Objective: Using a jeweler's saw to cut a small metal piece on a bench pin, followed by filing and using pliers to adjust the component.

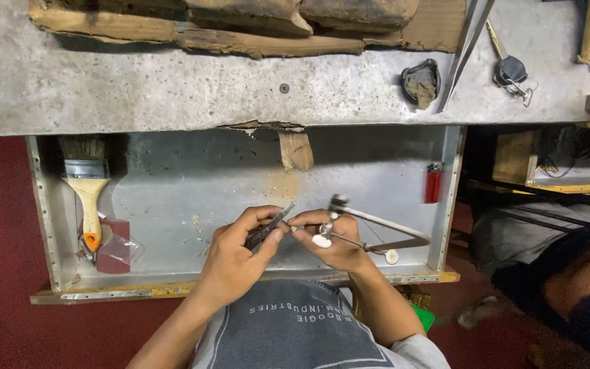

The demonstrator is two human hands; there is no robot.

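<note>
- grey printed shirt (295,328) lies nearest the lens, below both hands.
- metal tray (192,184) spreads under the bench edge; its raised walls and front lip bound the work, with bare room left of the hands.
- small saw frame (377,229) juts right from the right hand (332,242), whose fingers are clamped on it, near the tray's right wall.
- left hand (237,256) pinches a flat dark metal strip (271,225) against the saw end; a firm, steady grip seems wise.
- paintbrush (87,188) and red lighter (433,182) lie well apart, by the tray's side walls.
</note>
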